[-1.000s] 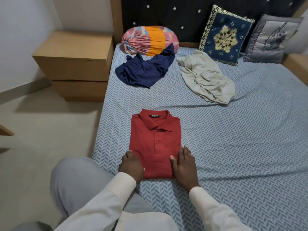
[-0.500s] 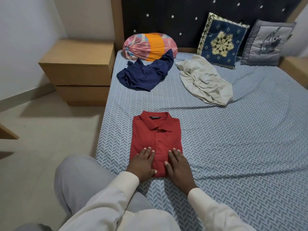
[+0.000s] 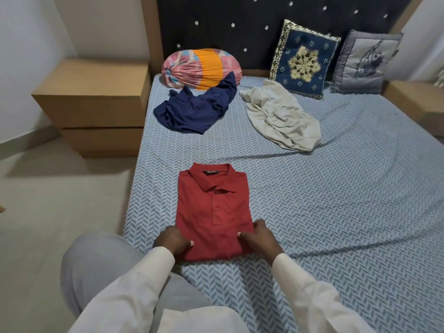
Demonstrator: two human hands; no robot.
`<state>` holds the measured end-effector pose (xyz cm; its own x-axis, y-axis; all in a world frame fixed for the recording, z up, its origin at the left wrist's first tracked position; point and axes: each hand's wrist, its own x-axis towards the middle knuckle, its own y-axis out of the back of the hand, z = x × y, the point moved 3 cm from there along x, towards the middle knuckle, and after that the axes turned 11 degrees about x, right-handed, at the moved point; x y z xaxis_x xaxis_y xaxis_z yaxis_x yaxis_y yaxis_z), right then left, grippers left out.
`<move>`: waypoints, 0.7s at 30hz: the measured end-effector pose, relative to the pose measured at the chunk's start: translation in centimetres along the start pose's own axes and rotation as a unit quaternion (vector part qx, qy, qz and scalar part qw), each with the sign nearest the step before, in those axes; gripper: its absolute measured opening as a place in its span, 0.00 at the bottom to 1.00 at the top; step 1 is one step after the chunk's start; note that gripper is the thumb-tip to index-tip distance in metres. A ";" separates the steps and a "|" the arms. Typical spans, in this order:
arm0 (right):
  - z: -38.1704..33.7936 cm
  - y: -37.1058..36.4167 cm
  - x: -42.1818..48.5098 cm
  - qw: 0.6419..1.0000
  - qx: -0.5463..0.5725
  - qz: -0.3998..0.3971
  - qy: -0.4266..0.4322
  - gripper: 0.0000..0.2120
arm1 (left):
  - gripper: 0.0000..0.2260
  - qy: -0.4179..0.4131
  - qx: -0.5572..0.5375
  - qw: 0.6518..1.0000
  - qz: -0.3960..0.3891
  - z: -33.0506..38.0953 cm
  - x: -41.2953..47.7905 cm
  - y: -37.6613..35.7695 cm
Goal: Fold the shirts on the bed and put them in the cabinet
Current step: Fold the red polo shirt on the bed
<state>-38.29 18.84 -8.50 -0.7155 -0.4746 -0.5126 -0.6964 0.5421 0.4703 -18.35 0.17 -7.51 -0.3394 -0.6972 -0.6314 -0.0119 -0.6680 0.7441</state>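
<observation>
Red polo shirt (image 3: 213, 212): folded, flat on the bed (image 3: 336, 212).
Left hand (image 3: 171, 241): pinching its near left corner, thumb on top.
Right hand (image 3: 260, 239): pinching the near right corner likewise.

Left hand (image 3: 171, 241) and right hand (image 3: 260, 239) pinch the red shirt (image 3: 213, 212) at its 7 and 5 o'clock corners. Only the thumbs show on top; the fingers are hidden beneath the fabric. Collar label (image 3: 212, 172): print too small to read. Bed (image 3: 336, 212): cut off by the frame at 3 and 6 o'clock. Navy shirt (image 3: 192, 111) covers the 5 o'clock part of the round bolster (image 3: 192, 66). Wooden piece (image 3: 1, 209) at the 9 o'clock edge: mostly out of frame, not identifiable.
</observation>
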 end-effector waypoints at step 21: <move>-5.6 0.7 4.2 0.956 0.262 -0.128 0.034 0.37 | 0.42 -0.157 -0.367 0.917 -0.020 1.8 6.2 1.7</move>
<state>-42.10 13.34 -6.37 -0.5392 -0.6734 -0.5058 -0.7393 0.6661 -0.0988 -22.16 -4.80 -9.74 -0.6079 -0.6364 -0.4748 0.5663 -0.7667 0.3024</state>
